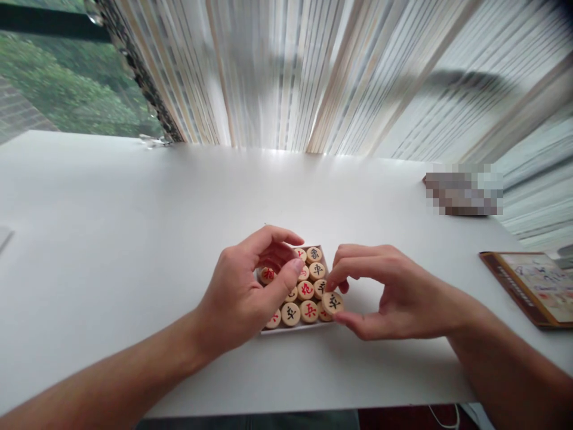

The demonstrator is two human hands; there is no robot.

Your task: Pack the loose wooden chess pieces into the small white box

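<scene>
A shallow white box [295, 328] near the table's front edge holds several round wooden pieces with red or black characters, laid in rows. Between the thumb and fingers of my right hand [394, 292] is a wooden piece with a black character [332, 303], held over the box's front right corner and overlapping the pieces there. My left hand [250, 286] hovers over the box's left side, fingers curled and apart from the thumb, with nothing seen between them. It hides some of the pieces on that side.
The white table [134, 239] runs back to a striped string curtain [268, 71] and a window at the left. A brown-edged flat box [532, 289] lies at the right edge. Behind it is a blurred-out object [463, 191]. A pale item [5, 236] shows at the far left.
</scene>
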